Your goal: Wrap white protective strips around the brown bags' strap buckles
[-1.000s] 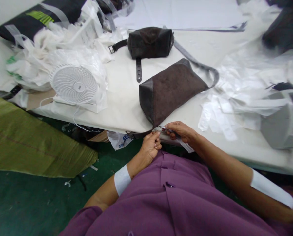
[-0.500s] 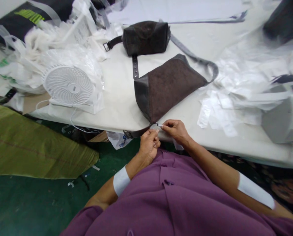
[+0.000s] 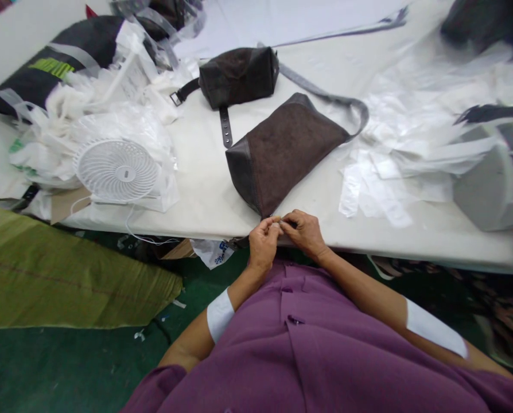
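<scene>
Head view: L hand [image 3: 263, 244] & R hand [image 3: 303, 232] pinch near tip of brown suede bag [image 3: 282, 149] at table edge [image 3: 411, 252], apparently for steady close work.

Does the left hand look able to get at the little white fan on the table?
Probably yes, with a stretch. The left hand is at the table edge, and white tabletop and plastic sheeting lie toward the white desk fan. It would first have to leave the corner of the brown suede bag.

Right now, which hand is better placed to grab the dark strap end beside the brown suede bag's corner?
Probably your left hand: it sits right next to the dark strap end at the table edge, while your right hand lies farther off, beyond the left.
</scene>
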A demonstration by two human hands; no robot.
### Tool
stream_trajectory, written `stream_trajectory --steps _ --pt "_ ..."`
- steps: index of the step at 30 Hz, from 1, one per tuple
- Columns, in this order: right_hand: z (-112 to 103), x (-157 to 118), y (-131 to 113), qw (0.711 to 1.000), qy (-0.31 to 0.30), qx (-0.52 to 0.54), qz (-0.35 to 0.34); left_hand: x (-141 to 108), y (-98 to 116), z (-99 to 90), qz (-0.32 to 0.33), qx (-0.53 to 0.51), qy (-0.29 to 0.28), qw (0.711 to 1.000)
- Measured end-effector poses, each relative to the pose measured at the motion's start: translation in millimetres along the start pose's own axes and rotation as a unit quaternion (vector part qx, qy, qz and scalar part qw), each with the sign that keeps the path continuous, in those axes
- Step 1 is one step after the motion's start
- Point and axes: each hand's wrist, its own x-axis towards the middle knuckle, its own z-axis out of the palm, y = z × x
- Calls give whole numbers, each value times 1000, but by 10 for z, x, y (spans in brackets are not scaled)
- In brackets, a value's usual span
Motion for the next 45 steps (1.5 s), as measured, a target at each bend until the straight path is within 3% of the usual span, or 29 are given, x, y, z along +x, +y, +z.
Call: stream_trajectory --steps 2,4,8,10,12,16,18,20,23,26,28,30,34,40,45 --pt "-11 -4 24 1000 -1 7 12 23 -37 -59 109 151 -20 982" --pt "-19 -30 42 1000 -5 -13 6 49 -41 -97 184 284 -41 940" --pt "-40 -106 55 994 -29 -104 -20 92 61 -81 200 475 -105 851" --pt "-69 -111 53 992 -38 -118 -17 87 125 -62 187 514 -125 828" --pt "-118 -78 50 995 -40 -94 -1 48 152 -63 188 490 -122 842" --pt "-248 46 52 995 -92 -26 26 -116 53 -104 172 335 -78 923" --pt "-294 96 58 990 -130 -1 45 -197 -31 -111 73 234 -99 964" --pt "-307 125 64 983 -156 41 91 -249 -88 -101 -67 100 -133 984" --pt "-280 141 58 949 -174 169 203 -262 -86 -78 -180 -97 -108 973" --pt "-247 144 36 874 -201 327 298 -230 -24 -59 -192 -193 -71 960" --pt "-241 147 25 824 -223 406 327 -205 7 -46 -197 -218 -66 954" --pt "-244 148 26 792 -230 452 340 -184 18 -31 -200 -231 -67 950" --pt "-243 135 58 778 -218 478 345 -153 13 13 -203 -240 -64 947" --pt "-227 125 69 778 -224 486 329 -98 -1 128 -165 -228 0 960" --pt "-218 146 -9 773 -227 483 342 -101 -24 124 -174 -216 -7 961"
